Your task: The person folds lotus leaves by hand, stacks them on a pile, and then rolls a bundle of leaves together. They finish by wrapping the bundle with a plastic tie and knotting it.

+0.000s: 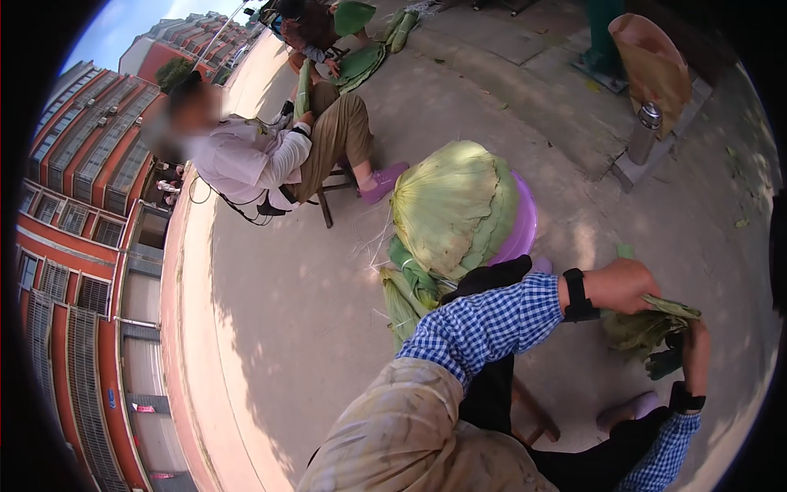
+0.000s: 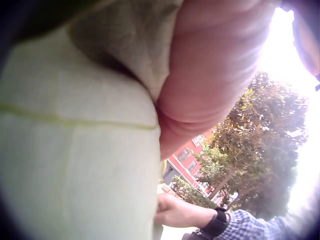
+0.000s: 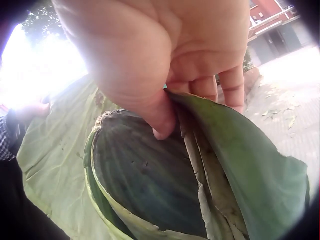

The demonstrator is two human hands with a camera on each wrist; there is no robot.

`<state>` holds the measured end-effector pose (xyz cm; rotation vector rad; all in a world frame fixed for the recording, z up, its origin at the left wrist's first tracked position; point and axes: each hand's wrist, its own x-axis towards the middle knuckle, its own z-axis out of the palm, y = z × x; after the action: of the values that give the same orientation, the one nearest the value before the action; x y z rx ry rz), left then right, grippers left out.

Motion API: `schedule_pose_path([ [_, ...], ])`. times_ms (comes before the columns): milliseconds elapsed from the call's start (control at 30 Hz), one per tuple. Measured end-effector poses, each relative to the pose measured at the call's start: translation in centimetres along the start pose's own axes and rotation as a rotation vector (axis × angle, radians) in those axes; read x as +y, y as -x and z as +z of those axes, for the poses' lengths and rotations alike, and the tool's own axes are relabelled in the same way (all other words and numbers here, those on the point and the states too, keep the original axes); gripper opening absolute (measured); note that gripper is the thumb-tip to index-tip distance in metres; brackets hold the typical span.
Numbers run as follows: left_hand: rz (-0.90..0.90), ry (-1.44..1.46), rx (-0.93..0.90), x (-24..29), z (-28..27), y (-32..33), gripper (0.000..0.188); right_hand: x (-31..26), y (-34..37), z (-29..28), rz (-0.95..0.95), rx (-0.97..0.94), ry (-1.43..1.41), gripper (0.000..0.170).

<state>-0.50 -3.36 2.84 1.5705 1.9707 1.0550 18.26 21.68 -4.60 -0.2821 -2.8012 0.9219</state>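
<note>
Large green leaves [image 1: 643,330], bunched and folded, hang between both hands at the right of the head view. My left hand [image 1: 620,286], curled, grips their upper edge; in the left wrist view the hand [image 2: 210,70] lies against a pale leaf underside [image 2: 80,160] with a yellow-green rib. My right hand [image 1: 697,354] holds the other side, its fingers partly hidden. Close up in the right wrist view, the thumb and fingers of the right hand [image 3: 165,55] pinch a folded leaf edge [image 3: 240,150] beside dark layered leaves [image 3: 145,170].
A big leaf pile [image 1: 451,205] lies over a purple basin [image 1: 525,221], with leaf bundles [image 1: 402,303] below. A seated person [image 1: 254,156] and another person [image 1: 307,33] are beyond. A metal flask [image 1: 645,131] stands by a brown sack [image 1: 652,70]. A stool leg [image 1: 537,406] is near my feet.
</note>
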Motion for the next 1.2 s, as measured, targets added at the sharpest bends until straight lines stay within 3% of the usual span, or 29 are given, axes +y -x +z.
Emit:
schedule_pose_path([
  [33,-0.017,-0.013,0.013,-0.2,0.2,0.0,0.014,-0.8,-0.5,0.1,-0.144,0.038,0.087,0.019],
  [67,0.001,0.005,0.034,-0.5,0.3,0.0,0.016,-1.9,-0.5,-0.4,0.058,-0.074,-0.059,0.023],
  [133,-0.025,0.013,0.089,-1.2,0.5,0.2,0.017,3.1,0.0,1.4,-0.094,-0.001,0.066,0.026],
  [167,0.000,0.038,0.083,-1.6,0.7,0.0,0.018,2.3,-0.5,1.6,-0.125,-0.024,0.053,0.026],
  [233,0.023,0.065,0.086,-1.5,0.2,0.0,0.019,-0.3,-0.8,0.3,0.143,-0.165,0.029,0.027],
  [367,0.011,0.097,0.024,-1.8,-0.7,-0.2,0.024,0.3,-1.0,1.3,0.109,-0.151,-0.089,0.030],
  [433,0.031,0.128,0.028,-1.6,-1.1,-0.1,0.026,0.3,-0.7,1.7,-0.032,-0.100,-0.002,0.033],
  [533,-0.071,0.253,-0.033,-1.2,-2.3,0.1,0.029,2.0,-0.3,2.1,-0.075,-0.105,0.079,0.036],
  [633,-0.118,0.311,-0.073,-1.4,-2.7,0.3,0.028,0.8,-0.3,1.6,0.045,-0.142,-0.007,0.036],
  [700,-0.018,0.143,0.015,-2.0,-1.7,-0.3,0.028,0.7,-0.9,1.8,0.012,-0.128,-0.085,0.037],
  [800,0.017,-0.012,-0.061,-0.2,-3.6,-1.0,0.029,-0.3,0.5,1.6,0.031,-0.100,-0.169,0.035],
  [833,0.000,-0.059,-0.120,1.4,-5.4,-1.0,0.030,-3.1,0.4,0.8,0.084,-0.098,-0.194,0.029],
  [867,-0.045,-0.149,-0.161,2.3,-6.9,-1.4,0.029,-4.6,0.3,0.1,-0.084,-0.032,-0.065,0.023],
  [1100,-0.350,-0.400,-0.303,7.5,-15.0,-5.2,0.027,-3.8,3.8,-0.5,-0.029,0.027,0.135,0.011],
  [1200,-0.295,-0.501,-0.255,7.1,-15.9,-6.4,0.025,-4.6,5.2,-1.3,-0.076,0.049,0.159,0.010],
])
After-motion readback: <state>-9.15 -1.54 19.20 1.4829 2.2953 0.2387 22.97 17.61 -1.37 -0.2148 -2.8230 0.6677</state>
